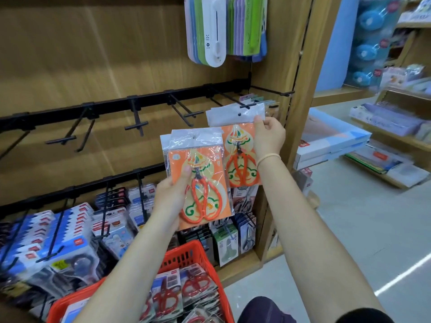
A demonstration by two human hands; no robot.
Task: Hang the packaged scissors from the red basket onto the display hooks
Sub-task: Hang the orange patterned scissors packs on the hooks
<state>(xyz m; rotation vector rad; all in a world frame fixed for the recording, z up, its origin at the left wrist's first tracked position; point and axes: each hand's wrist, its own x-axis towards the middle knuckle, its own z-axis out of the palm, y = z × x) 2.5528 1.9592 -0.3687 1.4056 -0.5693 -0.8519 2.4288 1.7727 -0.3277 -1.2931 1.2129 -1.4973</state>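
My left hand (pixel 171 197) grips a small stack of packaged orange-handled scissors (pixel 200 180) on orange cards, thumb on the front. My right hand (pixel 269 134) pinches the clear top flap of another such scissors pack (pixel 240 155), holding it up at the tip of a black display hook (pixel 242 104). The flap's hole sits just below the hook's end. The red basket (pixel 186 255) stands low in front of me with several red-handled scissors packs (pixel 184 290) inside.
Several bare black hooks (pixel 137 117) stick out from the upper rail on the wooden panel. Below hang crowded packs of stationery (pixel 70 241). Green and white packs (pixel 224 31) hang above. An aisle floor and shelves (pixel 384 127) lie to the right.
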